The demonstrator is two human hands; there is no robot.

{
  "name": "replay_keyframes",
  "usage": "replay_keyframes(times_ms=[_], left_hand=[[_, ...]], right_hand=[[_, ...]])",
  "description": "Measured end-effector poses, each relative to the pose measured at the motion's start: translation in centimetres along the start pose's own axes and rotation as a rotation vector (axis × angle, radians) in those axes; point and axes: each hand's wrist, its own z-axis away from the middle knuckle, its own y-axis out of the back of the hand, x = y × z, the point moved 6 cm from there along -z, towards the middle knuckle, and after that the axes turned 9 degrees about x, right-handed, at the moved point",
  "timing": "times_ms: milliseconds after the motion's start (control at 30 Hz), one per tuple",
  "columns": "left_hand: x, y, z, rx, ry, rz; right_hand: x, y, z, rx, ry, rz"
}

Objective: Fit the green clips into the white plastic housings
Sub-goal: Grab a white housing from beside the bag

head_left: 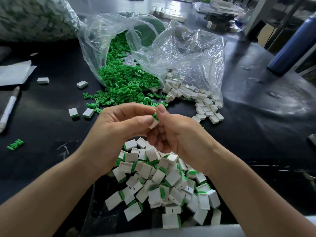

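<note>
My left hand (118,127) and my right hand (172,134) meet above the middle of the black table. Between their fingertips sits a white housing (153,124) with a green clip (155,115) at its top end; both hands pinch this one piece. Loose green clips (119,86) spill from a clear plastic bag (106,40) behind the hands. Empty white housings (196,98) lie at the mouth of a second clear bag (196,53) to the right. A heap of housings with clips in them (164,182) lies under my wrists.
A pen (8,108) and white paper (15,72) lie at the left, with a stray clip (15,144) and a few single housings (80,113). A dark blue bottle (290,47) stands at the right. A large bag of parts (34,16) fills the far left corner.
</note>
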Motion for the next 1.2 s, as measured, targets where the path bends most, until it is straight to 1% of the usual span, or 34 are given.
replay_keyframes(times_ms=[300,500,633,867,967,1200], left_hand=[[-0.02,0.27,-0.02,0.032,0.011,-0.031],[-0.23,0.34,0.06,0.040,0.015,-0.055],[-0.14,0.17,0.10,0.032,0.013,-0.082],[-0.05,-0.18,0.12,-0.004,0.004,-0.046],[-0.29,0.15,0.03,0.025,0.027,-0.026],[-0.38,0.11,-0.01,0.066,0.076,0.003]], right_hand=[[0.07,0.26,-0.23,-0.015,-0.015,0.012],[0.04,0.04,-0.01,-0.015,-0.012,0.087],[-0.22,0.25,0.28,0.034,0.019,0.159],[-0.32,0.41,-0.04,0.095,0.086,0.291],[-0.47,0.54,-0.13,0.137,0.118,0.355],[-0.71,0.45,-0.11,0.164,0.169,0.424]])
